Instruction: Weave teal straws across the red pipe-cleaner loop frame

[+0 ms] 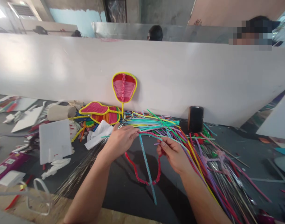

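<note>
Presently, we are pinching the red loop [144, 182] at its upper left with closed left fingers [130, 132]; our right fingers [167, 147] are gripping the turquoise strip [153, 135]. The blue stem [146, 162] is slanting from beside the nearer left fingers toward the table's [123, 189] near edge.

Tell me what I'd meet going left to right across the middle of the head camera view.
Purple package, upright white card, left hand, light-blue fuzzy stem, right hand, dark upright object.
</note>
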`<action>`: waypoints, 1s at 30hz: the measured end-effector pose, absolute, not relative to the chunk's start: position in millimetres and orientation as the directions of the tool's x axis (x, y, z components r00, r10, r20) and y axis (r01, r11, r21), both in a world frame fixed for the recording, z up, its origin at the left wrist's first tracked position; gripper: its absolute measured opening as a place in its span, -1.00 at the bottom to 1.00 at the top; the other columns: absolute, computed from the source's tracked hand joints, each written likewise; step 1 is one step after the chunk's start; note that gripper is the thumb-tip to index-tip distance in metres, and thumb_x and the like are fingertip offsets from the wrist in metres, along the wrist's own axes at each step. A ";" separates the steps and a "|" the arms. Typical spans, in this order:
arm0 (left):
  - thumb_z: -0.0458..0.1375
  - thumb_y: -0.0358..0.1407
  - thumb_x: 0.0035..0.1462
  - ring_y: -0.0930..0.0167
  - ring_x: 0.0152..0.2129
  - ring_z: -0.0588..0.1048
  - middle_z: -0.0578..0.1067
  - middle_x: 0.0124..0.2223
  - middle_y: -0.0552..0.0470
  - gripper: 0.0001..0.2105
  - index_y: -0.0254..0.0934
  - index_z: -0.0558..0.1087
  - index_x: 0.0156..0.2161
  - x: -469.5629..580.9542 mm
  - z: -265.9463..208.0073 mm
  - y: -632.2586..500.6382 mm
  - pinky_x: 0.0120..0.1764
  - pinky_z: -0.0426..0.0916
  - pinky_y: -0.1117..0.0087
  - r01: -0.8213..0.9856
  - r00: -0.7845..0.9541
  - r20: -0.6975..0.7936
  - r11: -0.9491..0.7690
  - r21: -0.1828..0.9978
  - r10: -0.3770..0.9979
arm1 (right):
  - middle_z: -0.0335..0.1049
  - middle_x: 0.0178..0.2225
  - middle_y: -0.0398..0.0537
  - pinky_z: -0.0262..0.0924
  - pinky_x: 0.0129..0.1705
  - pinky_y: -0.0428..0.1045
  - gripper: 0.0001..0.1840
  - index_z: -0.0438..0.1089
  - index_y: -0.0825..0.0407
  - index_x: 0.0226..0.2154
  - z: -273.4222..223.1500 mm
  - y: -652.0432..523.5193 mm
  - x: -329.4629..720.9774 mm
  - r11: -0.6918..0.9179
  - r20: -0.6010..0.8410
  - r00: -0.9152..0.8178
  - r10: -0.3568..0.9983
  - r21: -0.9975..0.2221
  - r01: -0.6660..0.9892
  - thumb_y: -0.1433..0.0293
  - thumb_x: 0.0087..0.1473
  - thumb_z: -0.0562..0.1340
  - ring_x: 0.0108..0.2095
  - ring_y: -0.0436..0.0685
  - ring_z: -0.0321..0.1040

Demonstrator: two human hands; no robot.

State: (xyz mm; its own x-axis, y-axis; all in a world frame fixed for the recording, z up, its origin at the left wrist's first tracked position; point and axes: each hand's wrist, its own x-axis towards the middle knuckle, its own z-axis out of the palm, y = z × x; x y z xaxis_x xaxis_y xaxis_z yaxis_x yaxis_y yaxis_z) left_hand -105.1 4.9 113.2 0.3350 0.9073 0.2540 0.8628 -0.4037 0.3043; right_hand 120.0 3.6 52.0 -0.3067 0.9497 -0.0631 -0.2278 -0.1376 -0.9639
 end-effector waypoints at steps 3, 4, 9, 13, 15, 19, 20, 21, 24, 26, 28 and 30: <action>-0.04 -0.23 0.25 0.34 -0.19 0.48 0.55 -0.13 0.01 -0.74 -0.20 0.46 -0.09 -109.8 112.4 6.6 -0.02 0.19 0.28 0.852 0.356 0.213 -0.409 0.328 0.910 | 0.35 -0.52 -0.17 0.21 -0.40 -0.08 -0.74 0.37 0.04 -0.32 53.4 5.8 124.9 -0.120 -0.052 -0.287 0.956 -0.966 -0.227 0.19 0.03 0.26 -0.50 -0.02 0.26; -0.02 -0.23 0.24 0.34 -0.20 0.48 0.56 -0.14 0.00 -0.74 -0.20 0.46 -0.10 -110.5 112.1 7.0 -0.06 0.21 0.31 0.848 0.361 0.211 -0.414 0.330 0.908 | 0.36 -0.52 -0.16 0.22 -0.40 -0.07 -0.74 0.37 0.04 -0.32 53.5 6.6 126.6 -0.115 -0.048 -0.288 0.956 -0.969 -0.220 0.19 0.03 0.26 -0.50 -0.02 0.27; -0.03 -0.30 0.23 0.36 -0.32 0.49 0.56 -0.28 -0.02 -0.76 -0.26 0.50 -0.20 -109.3 113.8 7.3 -0.24 0.27 0.42 0.811 0.400 0.212 -0.452 0.370 0.892 | 0.48 -0.33 -0.02 0.31 -0.21 0.04 -0.62 0.41 0.02 -0.20 55.2 13.1 140.6 -0.021 -0.007 -0.271 0.963 -0.999 -0.049 0.08 0.07 0.18 -0.32 0.10 0.40; -0.01 -0.32 0.22 0.38 -0.35 0.48 0.55 -0.34 0.01 -0.78 -0.26 0.49 -0.25 -96.8 115.2 3.3 -0.27 0.26 0.44 0.760 0.472 0.191 -0.507 0.407 0.861 | 0.47 -0.16 -0.01 0.31 -0.12 0.04 -0.60 0.40 -0.04 -0.10 67.3 10.4 151.7 0.129 0.095 -0.198 0.976 -0.978 0.164 0.09 0.13 0.11 -0.14 0.15 0.40; 0.00 -0.34 0.21 0.38 -0.30 0.48 0.56 -0.29 0.02 -0.80 -0.25 0.49 -0.24 -86.4 114.0 -0.6 -0.19 0.25 0.41 0.725 0.518 0.193 -0.547 0.418 0.833 | 0.46 -0.14 -0.04 0.29 -0.10 0.03 -0.66 0.42 -0.05 -0.12 77.3 3.0 152.0 0.227 0.157 -0.237 0.959 -0.925 0.306 0.15 0.16 0.10 -0.13 0.14 0.39; -0.01 -0.37 0.22 0.39 -0.27 0.49 0.56 -0.23 0.04 -0.80 -0.24 0.47 -0.19 -64.7 109.3 -9.4 -0.07 0.21 0.34 0.684 0.577 0.184 -0.594 0.424 0.796 | 0.48 -0.16 -0.04 0.23 -0.04 0.06 -0.74 0.44 -0.05 -0.15 93.0 -14.4 144.6 0.482 0.327 -0.362 0.873 -0.693 0.536 0.31 0.17 0.11 -0.11 0.14 0.37; -0.02 -0.37 0.22 0.38 -0.27 0.49 0.56 -0.23 0.03 -0.79 -0.24 0.47 -0.18 -60.5 108.0 -11.1 -0.05 0.20 0.31 0.686 0.582 0.183 -0.599 0.413 0.793 | 0.48 -0.18 -0.04 0.23 -0.06 0.08 -0.75 0.44 -0.06 -0.14 94.7 -17.2 142.7 0.508 0.332 -0.391 0.858 -0.652 0.562 0.33 0.16 0.11 -0.13 0.15 0.38; -0.03 -0.37 0.22 0.37 -0.27 0.49 0.56 -0.22 0.02 -0.79 -0.24 0.46 -0.17 -57.1 106.8 -12.4 -0.03 0.19 0.28 0.691 0.583 0.184 -0.602 0.400 0.791 | 0.49 -0.19 -0.04 0.24 -0.08 0.09 -0.76 0.43 -0.06 -0.14 95.5 -18.9 141.3 0.514 0.319 -0.411 0.854 -0.630 0.582 0.35 0.16 0.12 -0.16 0.16 0.39; -0.05 -0.34 0.24 0.34 -0.24 0.49 0.56 -0.18 -0.01 -0.76 -0.24 0.45 -0.13 -52.9 104.5 -13.9 0.00 0.17 0.24 0.710 0.568 0.192 -0.594 0.377 0.800 | 0.49 -0.22 -0.06 0.24 -0.15 0.07 -0.78 0.43 -0.08 -0.17 94.4 -18.2 140.6 0.470 0.253 -0.412 0.876 -0.642 0.605 0.37 0.16 0.11 -0.21 0.16 0.41; -0.05 -0.32 0.24 0.33 -0.25 0.49 0.57 -0.19 -0.02 -0.76 -0.25 0.45 -0.12 -54.4 104.7 -12.9 -0.05 0.21 0.26 0.723 0.543 0.191 -0.571 0.388 0.817 | 0.49 -0.26 -0.08 0.24 -0.20 0.03 -0.79 0.42 -0.08 -0.21 92.7 -15.1 142.7 0.425 0.227 -0.382 0.896 -0.686 0.590 0.35 0.16 0.10 -0.25 0.14 0.40; -0.04 -0.31 0.24 0.33 -0.27 0.49 0.57 -0.22 -0.03 -0.75 -0.26 0.47 -0.12 -57.6 106.2 -11.0 -0.12 0.25 0.31 0.731 0.511 0.194 -0.542 0.414 0.838 | 0.48 -0.32 -0.10 0.23 -0.27 0.00 -0.80 0.42 -0.07 -0.25 91.5 -11.6 145.9 0.370 0.203 -0.336 0.920 -0.737 0.566 0.30 0.16 0.10 -0.31 0.12 0.39; -0.04 -0.32 0.23 0.34 -0.30 0.49 0.57 -0.25 -0.01 -0.75 -0.25 0.48 -0.15 -61.0 108.3 -8.8 -0.21 0.27 0.38 0.734 0.472 0.181 -0.498 0.461 0.863 | 0.47 -0.37 -0.13 0.21 -0.35 -0.04 -0.79 0.42 -0.06 -0.27 90.7 -8.2 149.7 0.307 0.169 -0.292 0.941 -0.786 0.536 0.25 0.15 0.11 -0.39 0.08 0.36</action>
State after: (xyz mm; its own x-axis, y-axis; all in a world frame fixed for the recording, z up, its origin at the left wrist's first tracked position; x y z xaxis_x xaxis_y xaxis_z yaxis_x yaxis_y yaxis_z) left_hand -61.0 -8.8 108.3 0.4719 0.8628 0.1813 0.7344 -0.4985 0.4607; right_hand 149.7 -8.2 90.7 -0.2919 0.9415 0.1687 0.5363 0.3072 -0.7862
